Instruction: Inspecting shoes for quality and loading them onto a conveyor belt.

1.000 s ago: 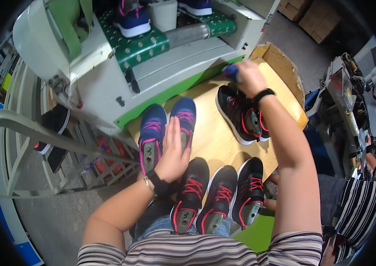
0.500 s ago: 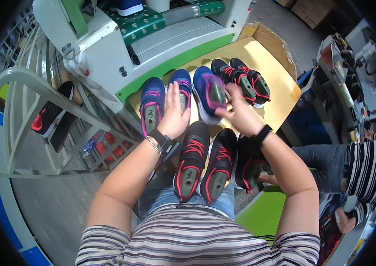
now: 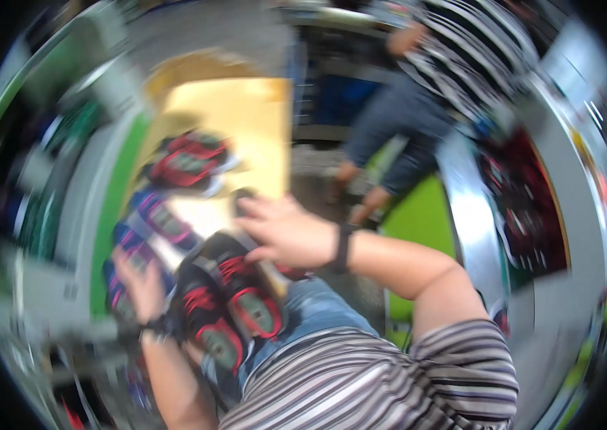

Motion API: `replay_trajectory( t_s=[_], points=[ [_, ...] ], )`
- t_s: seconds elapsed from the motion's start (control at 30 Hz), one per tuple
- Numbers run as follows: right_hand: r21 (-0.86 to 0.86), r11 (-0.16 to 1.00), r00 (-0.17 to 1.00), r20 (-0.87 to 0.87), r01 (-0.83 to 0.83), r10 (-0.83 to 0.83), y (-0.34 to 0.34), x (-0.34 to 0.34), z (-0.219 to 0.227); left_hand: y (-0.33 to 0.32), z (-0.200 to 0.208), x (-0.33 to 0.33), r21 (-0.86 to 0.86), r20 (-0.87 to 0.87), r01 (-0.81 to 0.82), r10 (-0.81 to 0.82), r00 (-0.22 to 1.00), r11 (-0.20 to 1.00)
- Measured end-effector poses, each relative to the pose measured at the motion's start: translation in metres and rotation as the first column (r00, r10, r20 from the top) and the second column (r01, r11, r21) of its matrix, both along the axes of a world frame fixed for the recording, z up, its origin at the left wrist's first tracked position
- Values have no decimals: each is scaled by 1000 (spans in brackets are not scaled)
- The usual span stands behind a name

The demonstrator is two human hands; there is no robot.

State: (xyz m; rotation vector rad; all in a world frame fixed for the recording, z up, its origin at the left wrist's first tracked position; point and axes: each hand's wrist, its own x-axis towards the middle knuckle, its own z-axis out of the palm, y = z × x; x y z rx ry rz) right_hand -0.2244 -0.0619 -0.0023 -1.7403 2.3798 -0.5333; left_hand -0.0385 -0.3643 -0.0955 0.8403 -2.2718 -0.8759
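Observation:
The view is smeared by motion. My left hand (image 3: 140, 287), its fingers apart, is beside the blue sneakers with pink trim (image 3: 164, 218) on the table's left side; contact is unclear. My right hand (image 3: 285, 231) is stretched out with fingers spread, over or against a black shoe (image 3: 245, 193) mostly hidden beneath it. Between my hands stand two black sneakers with red laces (image 3: 246, 294), heels toward me, each with a grey-green last inside. Another black and red pair (image 3: 192, 159) sits farther off on the tabletop.
The pale wooden table (image 3: 257, 115) has a torn cardboard edge at its far end. A green-and-white machine (image 3: 118, 193) borders it on the left. At right, a person in a striped shirt (image 3: 483, 50) stands near a bright green panel (image 3: 418, 229) and a rack of shoes (image 3: 526, 215).
My view has swung to the right, bringing the other person and the rack closer. My right hand has left the blue shoe and moved over the nearest black shoes.

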Motion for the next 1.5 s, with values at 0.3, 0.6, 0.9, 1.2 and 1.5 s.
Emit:
replay_trajectory(
  t_s=[0.3, 0.6, 0.9, 1.2, 1.5],
  points=[
    [-469, 730, 857, 397, 497, -329, 14, 61, -86, -42, -31, 9, -185, 118, 24, -2, 993, 982],
    [-410, 773, 864, 366, 484, -346, 16, 62, -90, -44, -36, 12, -183, 137, 1, 25, 990, 983],
    [-466, 756, 875, 381, 460, -298, 22, 56, -90, -36, -36, 7, -189, 116, 1, 21, 993, 982],
    [-437, 793, 898, 317, 425, -306, 21, 61, -82, -22, -39, 19, -224, 9, 30, -28, 1000, 974],
    [-367, 836, 903, 298, 407, -309, 25, 61, -65, 10, -17, -1, -101, -39, -40, 36, 999, 994]
  ],
)
